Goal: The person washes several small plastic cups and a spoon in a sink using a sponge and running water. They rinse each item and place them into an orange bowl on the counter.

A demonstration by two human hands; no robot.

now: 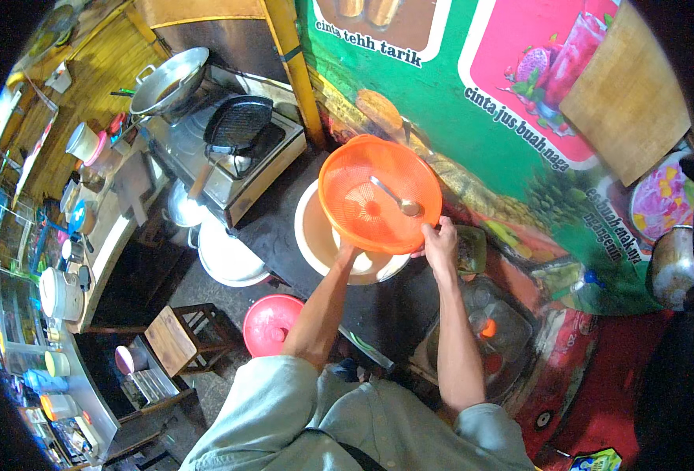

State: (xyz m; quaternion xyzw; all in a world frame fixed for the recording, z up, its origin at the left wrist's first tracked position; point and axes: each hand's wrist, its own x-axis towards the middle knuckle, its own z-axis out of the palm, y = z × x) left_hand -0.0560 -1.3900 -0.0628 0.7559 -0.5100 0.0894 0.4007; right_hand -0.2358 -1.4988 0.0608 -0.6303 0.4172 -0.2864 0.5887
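Observation:
An orange plastic colander (352, 188) is held in both my hands above a wide cream basin (308, 229) on the dark counter. A metal spoon (389, 191) lies inside the colander. My right hand (438, 238) grips the colander's lower right rim, thumb on top. At the near side of the colander is my left hand (350, 250), its fingers mostly hidden beneath it. Part of the basin's inside shows under the colander, with something pale at its bottom.
A gas stove (229, 188) with a black grill pan (239, 123) and a metal wok (170, 82) stands at upper left. A white pot (229, 253) and a red lid (271, 321) are lower left. A green container (471, 250) and a grey tub (512, 329) sit right. A wooden stool (170, 340) stands left.

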